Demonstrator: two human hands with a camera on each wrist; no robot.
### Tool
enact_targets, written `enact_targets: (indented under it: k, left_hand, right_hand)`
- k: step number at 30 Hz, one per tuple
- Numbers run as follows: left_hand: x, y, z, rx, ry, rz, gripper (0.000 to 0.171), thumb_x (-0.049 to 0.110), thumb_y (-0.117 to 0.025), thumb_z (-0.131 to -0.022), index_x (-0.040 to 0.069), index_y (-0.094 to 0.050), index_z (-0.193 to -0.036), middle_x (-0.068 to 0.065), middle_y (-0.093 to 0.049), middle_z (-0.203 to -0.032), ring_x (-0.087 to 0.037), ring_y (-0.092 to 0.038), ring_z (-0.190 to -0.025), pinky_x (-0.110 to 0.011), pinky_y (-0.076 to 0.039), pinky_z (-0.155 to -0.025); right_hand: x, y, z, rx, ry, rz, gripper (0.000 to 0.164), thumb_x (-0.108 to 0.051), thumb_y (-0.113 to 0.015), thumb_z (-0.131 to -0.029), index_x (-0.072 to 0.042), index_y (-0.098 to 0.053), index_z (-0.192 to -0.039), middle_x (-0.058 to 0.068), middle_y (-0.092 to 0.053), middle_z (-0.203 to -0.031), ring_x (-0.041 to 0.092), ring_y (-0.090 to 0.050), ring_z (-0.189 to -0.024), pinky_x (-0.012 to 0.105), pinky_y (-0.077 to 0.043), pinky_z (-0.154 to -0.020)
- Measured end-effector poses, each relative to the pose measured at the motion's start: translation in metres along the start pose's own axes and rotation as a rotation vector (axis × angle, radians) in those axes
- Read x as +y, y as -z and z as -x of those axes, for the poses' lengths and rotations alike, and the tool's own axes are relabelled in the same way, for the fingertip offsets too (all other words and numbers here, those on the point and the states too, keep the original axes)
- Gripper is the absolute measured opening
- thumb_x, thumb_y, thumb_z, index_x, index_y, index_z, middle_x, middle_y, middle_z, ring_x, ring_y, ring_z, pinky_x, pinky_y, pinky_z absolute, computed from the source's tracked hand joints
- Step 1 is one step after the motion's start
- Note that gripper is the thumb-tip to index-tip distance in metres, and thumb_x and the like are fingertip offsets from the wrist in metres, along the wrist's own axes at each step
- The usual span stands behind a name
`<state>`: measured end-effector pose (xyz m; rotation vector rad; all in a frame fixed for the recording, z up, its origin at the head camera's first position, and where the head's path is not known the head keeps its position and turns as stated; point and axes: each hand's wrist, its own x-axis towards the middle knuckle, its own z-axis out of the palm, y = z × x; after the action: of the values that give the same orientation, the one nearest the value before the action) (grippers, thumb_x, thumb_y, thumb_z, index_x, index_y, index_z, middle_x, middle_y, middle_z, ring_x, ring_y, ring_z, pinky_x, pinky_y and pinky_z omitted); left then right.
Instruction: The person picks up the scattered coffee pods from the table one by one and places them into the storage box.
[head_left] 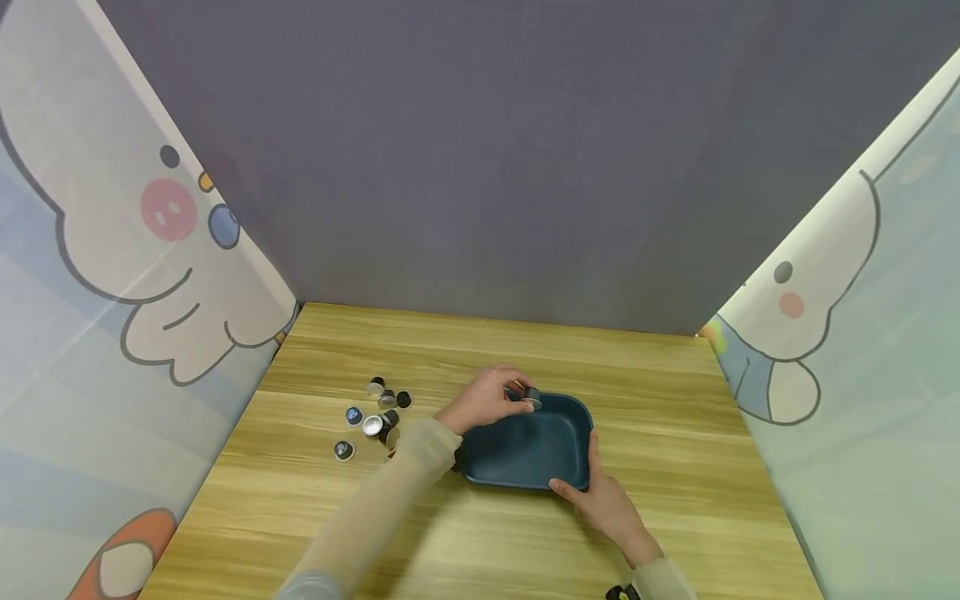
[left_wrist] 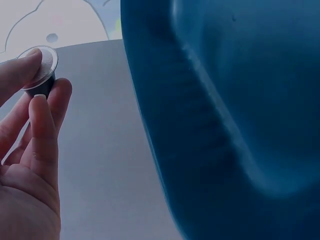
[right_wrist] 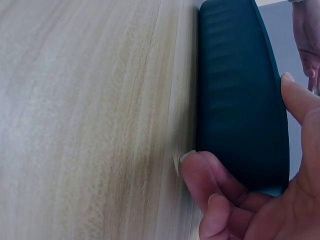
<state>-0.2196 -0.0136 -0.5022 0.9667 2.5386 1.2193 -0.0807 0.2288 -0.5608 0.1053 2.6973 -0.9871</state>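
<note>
A dark coffee capsule [head_left: 533,398] with a silvery foil lid is pinched in my left hand [head_left: 491,397], over the far rim of a dark blue plastic tray [head_left: 528,454]. The left wrist view shows the thumb across the foil of the capsule [left_wrist: 44,70] and fingertips under its dark cup. With my right hand [head_left: 606,504] I grip the tray's near right corner. In the right wrist view, that thumb lies on the rim while the other fingers curl low against the outer wall of the tray [right_wrist: 240,95]. My left forearm hides the tray's left end.
Several loose capsules lie left of the tray on the wood-grain table [head_left: 675,467], among them a silver-topped one [head_left: 372,426] and a dark one [head_left: 344,451]. A grey panel [head_left: 487,167] rises behind the table, with cartoon-printed sheets on both sides.
</note>
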Motion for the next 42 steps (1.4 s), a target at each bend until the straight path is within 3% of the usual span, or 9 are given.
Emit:
enact_targets:
  k: [11,25,35,42]
  left_hand:
    - [0.006,-0.013,-0.015,-0.048,0.009,-0.015,0.029,0.027,-0.078,-0.089,0.018,-0.07,-0.116,0.003,-0.063,-0.117,-0.006,-0.065,-0.098,-0.019,-0.052,-0.075]
    - [0.01,-0.034,-0.03,-0.121,0.011,-0.099,0.033,0.026,-0.079,-0.088,0.019,-0.071,-0.119,0.01,-0.067,-0.11,0.0,-0.064,-0.096,-0.018,-0.051,-0.082]
    - [0.005,-0.047,-0.035,-0.149,0.029,-0.051,0.032,0.023,-0.081,-0.086,0.017,-0.073,-0.116,0.011,-0.067,-0.109,0.002,-0.063,-0.093,-0.015,-0.05,-0.078]
    - [-0.002,-0.059,-0.036,-0.18,0.036,-0.011,0.03,0.023,-0.081,-0.085,0.017,-0.074,-0.114,0.011,-0.066,-0.109,0.003,-0.063,-0.09,-0.014,-0.05,-0.075]
  right_hand:
    - [0.001,-0.001,0.001,0.006,0.01,-0.014,0.117,-0.056,-0.069,-0.089,-0.004,0.009,-0.158,0.02,-0.068,-0.092,0.022,-0.065,-0.072,0.041,-0.054,-0.066]
    - [0.003,-0.002,0.0,-0.015,-0.006,-0.04,0.117,-0.057,-0.067,-0.09,-0.005,0.012,-0.158,0.008,-0.061,-0.074,0.018,-0.057,-0.059,0.034,-0.048,-0.058]
    - [0.006,-0.004,-0.001,-0.005,0.003,-0.028,0.117,-0.058,-0.067,-0.089,-0.005,0.011,-0.158,0.024,-0.068,-0.098,0.026,-0.067,-0.076,0.044,-0.054,-0.068]
    - [0.005,-0.003,-0.001,-0.005,0.014,-0.03,0.118,-0.056,-0.068,-0.089,-0.003,0.012,-0.157,0.024,-0.068,-0.095,0.024,-0.066,-0.072,0.041,-0.052,-0.063]
